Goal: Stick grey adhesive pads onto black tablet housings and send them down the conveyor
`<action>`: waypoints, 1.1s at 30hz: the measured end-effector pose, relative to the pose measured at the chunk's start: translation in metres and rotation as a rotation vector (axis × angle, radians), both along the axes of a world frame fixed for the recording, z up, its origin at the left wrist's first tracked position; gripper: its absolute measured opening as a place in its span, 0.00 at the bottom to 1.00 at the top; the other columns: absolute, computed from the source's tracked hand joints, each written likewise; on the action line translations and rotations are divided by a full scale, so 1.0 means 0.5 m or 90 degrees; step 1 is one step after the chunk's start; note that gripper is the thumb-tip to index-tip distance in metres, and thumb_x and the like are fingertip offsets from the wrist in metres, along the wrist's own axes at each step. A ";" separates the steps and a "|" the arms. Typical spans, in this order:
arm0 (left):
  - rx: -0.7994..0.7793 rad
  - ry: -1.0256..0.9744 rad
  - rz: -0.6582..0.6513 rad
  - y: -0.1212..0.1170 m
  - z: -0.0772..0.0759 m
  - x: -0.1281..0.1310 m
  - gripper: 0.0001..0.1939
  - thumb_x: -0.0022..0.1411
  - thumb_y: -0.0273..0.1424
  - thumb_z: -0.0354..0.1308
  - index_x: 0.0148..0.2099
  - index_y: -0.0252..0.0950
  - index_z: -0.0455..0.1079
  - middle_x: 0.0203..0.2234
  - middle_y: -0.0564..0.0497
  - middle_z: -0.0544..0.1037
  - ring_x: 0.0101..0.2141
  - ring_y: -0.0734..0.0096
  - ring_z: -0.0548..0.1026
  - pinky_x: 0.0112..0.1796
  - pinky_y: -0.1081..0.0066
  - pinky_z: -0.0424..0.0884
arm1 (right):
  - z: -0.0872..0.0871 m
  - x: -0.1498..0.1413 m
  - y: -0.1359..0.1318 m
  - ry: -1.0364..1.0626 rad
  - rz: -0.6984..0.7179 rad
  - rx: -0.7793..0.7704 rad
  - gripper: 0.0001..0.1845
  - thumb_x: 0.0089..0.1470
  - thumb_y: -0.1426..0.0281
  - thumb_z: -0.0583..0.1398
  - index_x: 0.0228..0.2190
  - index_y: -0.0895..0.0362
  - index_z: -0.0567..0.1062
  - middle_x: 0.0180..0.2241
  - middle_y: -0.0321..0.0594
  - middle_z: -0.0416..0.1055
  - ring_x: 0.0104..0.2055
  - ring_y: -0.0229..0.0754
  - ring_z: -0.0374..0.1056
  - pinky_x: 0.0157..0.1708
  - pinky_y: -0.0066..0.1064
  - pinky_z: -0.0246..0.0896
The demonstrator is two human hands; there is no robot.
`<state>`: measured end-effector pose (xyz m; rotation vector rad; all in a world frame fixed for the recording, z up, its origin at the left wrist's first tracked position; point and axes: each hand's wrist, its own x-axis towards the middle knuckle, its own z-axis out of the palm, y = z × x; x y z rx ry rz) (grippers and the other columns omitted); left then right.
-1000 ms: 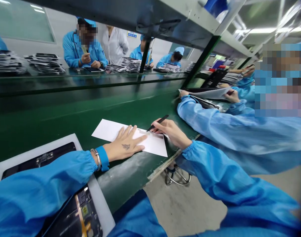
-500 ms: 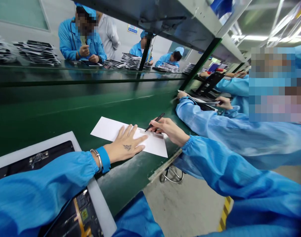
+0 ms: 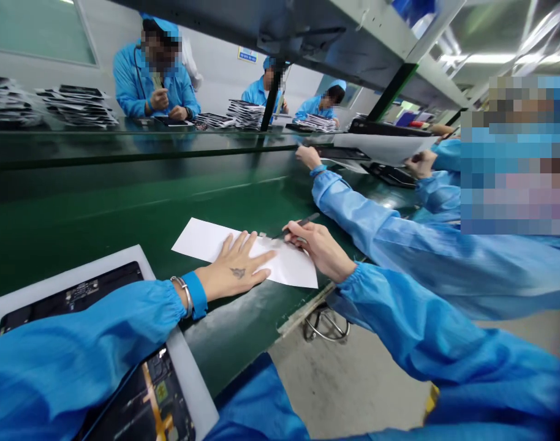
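Note:
My left hand [image 3: 238, 266] lies flat with fingers spread on a white paper sheet [image 3: 195, 237], pressing it against the green bench. Slim black tweezers [image 3: 311, 218] are pinched in my right hand [image 3: 325, 248]. Their tip points left, low over the sheet near my left fingertips. A small pale piece [image 3: 263, 234] shows by the sheet's far edge, close to the tip; I cannot tell whether the tweezers grip it. Under my left forearm lies an opened device [image 3: 170, 392] with exposed circuitry and a white surround [image 3: 188, 373].
A co-worker's hand [image 3: 310, 157] and blue sleeve [image 3: 367, 208] reach across the bench at right, beside dark panels [image 3: 344, 153]. Stacked panels [image 3: 80, 105] stand on the far bench, where several people sit. A shelf [image 3: 307, 30] overhangs, and a stool base [image 3: 326, 324] stands below.
My right hand and the tweezers have shifted slightly right. A greyish strip on the sheet no longer shows there. The co-worker's near hand has moved left, and a pale sheet is raised at right.

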<state>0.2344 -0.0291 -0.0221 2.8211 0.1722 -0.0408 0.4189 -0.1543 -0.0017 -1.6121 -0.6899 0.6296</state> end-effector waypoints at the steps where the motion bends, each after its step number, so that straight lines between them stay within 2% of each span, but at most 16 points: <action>1: 0.001 0.000 0.000 -0.001 -0.002 0.001 0.27 0.75 0.45 0.43 0.72 0.54 0.49 0.72 0.45 0.42 0.70 0.38 0.38 0.64 0.36 0.40 | 0.003 -0.005 -0.004 -0.002 -0.019 0.042 0.25 0.40 0.47 0.71 0.26 0.57 0.78 0.25 0.37 0.73 0.25 0.34 0.60 0.26 0.28 0.56; 4: -0.001 0.002 0.004 -0.010 -0.006 0.003 0.26 0.75 0.45 0.42 0.72 0.54 0.49 0.72 0.45 0.41 0.70 0.39 0.38 0.64 0.36 0.40 | 0.025 -0.020 -0.014 -0.036 -0.037 0.141 0.24 0.43 0.47 0.69 0.28 0.55 0.77 0.26 0.36 0.70 0.30 0.38 0.63 0.30 0.30 0.59; 6: 0.000 0.005 0.011 -0.017 -0.001 0.000 0.28 0.75 0.46 0.44 0.73 0.52 0.48 0.72 0.44 0.39 0.70 0.39 0.36 0.65 0.37 0.39 | 0.046 -0.035 -0.023 -0.037 -0.017 0.158 0.24 0.43 0.47 0.69 0.29 0.55 0.77 0.26 0.35 0.68 0.30 0.39 0.62 0.31 0.31 0.59; 9: 0.056 -0.034 0.028 -0.002 0.036 -0.036 0.34 0.72 0.50 0.48 0.74 0.49 0.43 0.72 0.42 0.36 0.70 0.41 0.32 0.65 0.40 0.39 | 0.074 -0.060 -0.043 -0.021 -0.005 0.148 0.27 0.39 0.46 0.71 0.29 0.55 0.78 0.26 0.35 0.65 0.30 0.39 0.59 0.31 0.33 0.58; 11: 0.141 -0.086 0.079 0.038 0.075 -0.091 0.33 0.73 0.47 0.48 0.74 0.46 0.45 0.72 0.41 0.41 0.70 0.42 0.37 0.65 0.41 0.41 | 0.084 -0.068 -0.059 -0.025 -0.030 0.139 0.28 0.34 0.46 0.73 0.28 0.56 0.78 0.27 0.37 0.66 0.31 0.40 0.59 0.32 0.35 0.57; 13: 0.206 -0.088 0.179 0.092 0.112 -0.176 0.25 0.75 0.41 0.45 0.70 0.41 0.55 0.67 0.39 0.56 0.66 0.43 0.54 0.63 0.45 0.51 | 0.086 -0.064 -0.065 -0.041 -0.033 0.139 0.31 0.29 0.44 0.74 0.27 0.55 0.78 0.28 0.39 0.66 0.31 0.41 0.59 0.32 0.38 0.56; 15: 0.207 -0.020 0.283 0.140 0.134 -0.278 0.19 0.75 0.36 0.44 0.60 0.34 0.68 0.54 0.38 0.72 0.54 0.49 0.70 0.55 0.54 0.63 | 0.084 -0.062 -0.054 -0.065 -0.032 0.168 0.31 0.25 0.42 0.74 0.23 0.52 0.77 0.26 0.39 0.64 0.29 0.42 0.57 0.30 0.40 0.54; 16: 0.197 0.014 0.312 0.156 0.137 -0.327 0.17 0.74 0.33 0.46 0.53 0.32 0.72 0.46 0.39 0.75 0.48 0.52 0.73 0.51 0.58 0.66 | 0.083 -0.068 -0.043 -0.068 -0.007 0.172 0.29 0.26 0.42 0.74 0.23 0.51 0.78 0.27 0.40 0.66 0.29 0.43 0.58 0.30 0.41 0.54; 18: 0.176 0.044 0.332 0.170 0.127 -0.407 0.12 0.72 0.30 0.49 0.44 0.32 0.73 0.38 0.43 0.75 0.40 0.58 0.74 0.44 0.65 0.68 | 0.087 -0.101 -0.014 -0.067 0.033 0.183 0.27 0.28 0.43 0.74 0.23 0.50 0.79 0.29 0.43 0.69 0.30 0.45 0.61 0.32 0.42 0.56; 21: 0.160 0.010 0.310 0.158 0.091 -0.466 0.11 0.73 0.30 0.47 0.43 0.34 0.70 0.38 0.46 0.73 0.39 0.64 0.72 0.41 0.70 0.66 | 0.098 -0.190 0.035 -0.078 0.110 0.156 0.26 0.31 0.43 0.73 0.22 0.51 0.80 0.32 0.46 0.73 0.34 0.48 0.65 0.37 0.45 0.63; 23: 0.159 -0.031 0.299 0.142 0.068 -0.474 0.11 0.74 0.29 0.45 0.44 0.34 0.68 0.39 0.46 0.71 0.40 0.65 0.71 0.43 0.70 0.65 | 0.102 -0.252 0.070 -0.070 0.212 0.107 0.27 0.38 0.42 0.70 0.24 0.54 0.79 0.30 0.46 0.73 0.34 0.49 0.68 0.38 0.45 0.66; 26: 0.162 -0.076 0.284 0.127 0.044 -0.475 0.10 0.74 0.27 0.43 0.43 0.35 0.65 0.39 0.47 0.70 0.40 0.66 0.69 0.43 0.69 0.65 | 0.098 -0.312 0.114 -0.051 0.303 0.103 0.25 0.44 0.46 0.69 0.28 0.57 0.80 0.28 0.43 0.73 0.32 0.44 0.67 0.35 0.38 0.67; 29: 0.166 -0.103 0.274 0.127 0.031 -0.479 0.09 0.73 0.27 0.44 0.43 0.35 0.65 0.38 0.47 0.68 0.39 0.65 0.67 0.42 0.68 0.64 | 0.092 -0.326 0.132 -0.039 0.329 0.147 0.23 0.47 0.49 0.69 0.29 0.57 0.80 0.28 0.41 0.73 0.32 0.41 0.66 0.36 0.36 0.65; 33: 0.172 -0.118 0.263 0.135 0.022 -0.483 0.09 0.73 0.27 0.43 0.44 0.35 0.65 0.38 0.47 0.68 0.39 0.64 0.66 0.41 0.66 0.64 | 0.091 -0.316 0.120 0.001 0.342 0.170 0.16 0.49 0.51 0.69 0.29 0.51 0.81 0.29 0.41 0.71 0.33 0.45 0.64 0.35 0.39 0.63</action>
